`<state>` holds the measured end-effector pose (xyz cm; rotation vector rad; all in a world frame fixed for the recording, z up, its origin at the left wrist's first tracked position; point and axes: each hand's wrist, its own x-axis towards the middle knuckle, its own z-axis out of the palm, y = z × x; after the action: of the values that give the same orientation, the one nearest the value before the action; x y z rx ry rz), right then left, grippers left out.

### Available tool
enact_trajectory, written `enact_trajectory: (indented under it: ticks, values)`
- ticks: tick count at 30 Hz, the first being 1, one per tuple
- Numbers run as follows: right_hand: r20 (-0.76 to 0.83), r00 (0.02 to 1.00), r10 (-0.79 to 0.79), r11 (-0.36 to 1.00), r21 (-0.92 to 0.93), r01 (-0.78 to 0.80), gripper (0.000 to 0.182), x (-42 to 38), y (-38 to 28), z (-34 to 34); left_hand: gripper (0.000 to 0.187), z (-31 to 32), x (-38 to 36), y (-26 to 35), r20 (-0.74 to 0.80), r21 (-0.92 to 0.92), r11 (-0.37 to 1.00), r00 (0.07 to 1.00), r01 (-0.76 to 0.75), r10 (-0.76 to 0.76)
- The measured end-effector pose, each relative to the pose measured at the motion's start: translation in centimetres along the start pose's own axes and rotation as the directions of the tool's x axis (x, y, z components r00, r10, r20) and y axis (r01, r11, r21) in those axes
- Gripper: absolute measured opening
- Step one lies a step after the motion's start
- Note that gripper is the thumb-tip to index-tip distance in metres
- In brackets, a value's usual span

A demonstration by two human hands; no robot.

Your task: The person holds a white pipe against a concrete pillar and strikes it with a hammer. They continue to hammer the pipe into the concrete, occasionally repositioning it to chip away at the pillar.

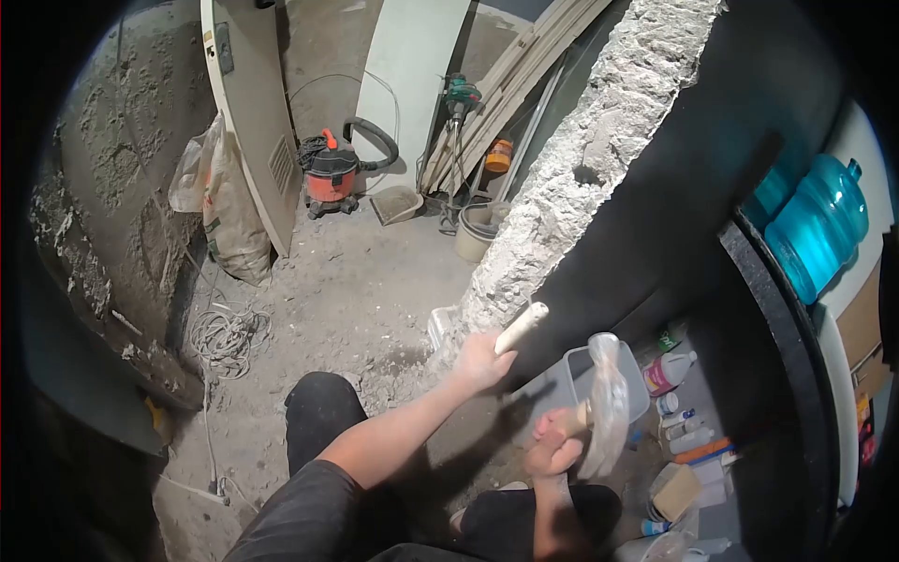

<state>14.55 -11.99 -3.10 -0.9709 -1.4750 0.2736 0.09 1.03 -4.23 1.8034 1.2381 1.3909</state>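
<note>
My left hand (482, 363) is closed round a chisel with a pale, round handle (523, 327) that points up and right; its blade end is hidden behind the hand. Close beyond it is the foot of the rough, broken wall edge (552, 211). To the right and lower, my right hand (553, 443) grips the short wooden handle of a hammer. The hammer's greyish head (605, 412) is smeared by motion. It is apart from the chisel, over a clear plastic bin (639, 375).
Rubble and dust cover the floor (346, 272). A red vacuum (331, 178), a dustpan (396, 204), a bucket (476, 232) and leaning boards (510, 94) stand ahead. Coiled cable (229, 339) lies left. Bottles (670, 372) line the right, below a blue water jug (819, 225).
</note>
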Motion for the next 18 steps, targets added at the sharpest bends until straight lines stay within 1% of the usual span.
enact_trajectory:
  ticks: [1,2,3,4,6,7,8,9,11,13,14,16,17,18]
  values:
    - [-0.01,1.0,0.023,0.996,0.088,-0.022,0.05,-0.1,-0.8,0.1,0.024,0.2,0.2,0.0,0.005,-0.005,1.0,1.0,0.0,0.0]
    - [-0.017,0.999,0.045,0.983,0.179,-0.041,0.053,-0.1,-1.6,0.3,0.025,0.5,0.6,-0.1,-0.003,-0.051,0.997,0.999,0.05,-0.05]
    - [-0.017,0.999,0.048,0.983,0.177,-0.044,0.053,-0.3,-1.3,0.3,0.026,0.3,0.7,0.2,-0.01,-0.095,0.99,0.995,0.102,-0.103]
    - [0.007,0.998,0.057,0.983,0.176,-0.058,0.055,-0.6,-0.8,0.3,0.026,0.2,0.3,0.5,-0.007,-0.094,0.99,0.994,0.107,-0.108]
    - [0.035,0.997,0.067,0.982,0.175,-0.072,0.056,-0.9,-0.6,0.3,0.028,-0.1,-0.4,1.6,0.183,-0.08,0.947,0.938,0.311,-0.293]
    - [0.047,0.99,0.135,0.973,0.181,-0.141,0.058,-0.9,-0.7,0.7,0.033,0.7,-1.7,1.9,0.2,-0.116,0.902,0.9,0.415,-0.388]
    - [0.058,0.977,0.203,0.959,0.189,-0.21,0.059,-0.8,-0.7,0.9,0.034,1.8,-3.1,1.2,0.176,-0.127,0.895,0.898,0.428,-0.404]
    - [0.115,0.972,0.205,0.959,0.177,-0.223,0.056,-1.0,-0.2,0.6,0.033,1.9,-4.3,1.1,0.161,-0.12,0.905,0.907,0.408,-0.388]
    - [0.118,0.963,0.244,0.944,0.196,-0.263,0.053,-1.8,0.7,0.5,0.031,2.4,-5.4,0.3,0.158,-0.103,0.912,0.912,0.396,-0.379]
    - [0.118,0.948,0.296,0.923,0.22,-0.316,0.048,-2.5,1.1,0.2,0.027,2.2,-5.8,0.0,0.11,-0.157,0.968,0.977,0.196,-0.18]
    - [0.115,0.946,0.304,0.921,0.22,-0.322,0.048,-2.5,1.1,0.0,0.027,2.1,-5.6,-0.3,0.118,-0.154,0.967,0.976,0.201,-0.184]
    - [0.126,0.929,0.348,0.901,0.231,-0.368,0.048,-2.2,0.7,-0.2,0.025,1.5,-4.4,-0.5,0.128,-0.06,0.993,0.987,0.105,-0.097]
    - [0.129,0.925,0.357,0.896,0.233,-0.378,0.048,-2.2,1.0,-0.2,0.023,1.2,-3.9,-0.3,0.148,-0.038,0.988,0.979,0.149,-0.142]
    - [0.131,0.924,0.36,0.894,0.234,-0.382,0.048,-2.2,1.1,-0.3,0.023,1.0,-3.3,0.0,0.149,-0.035,0.988,0.978,0.153,-0.146]
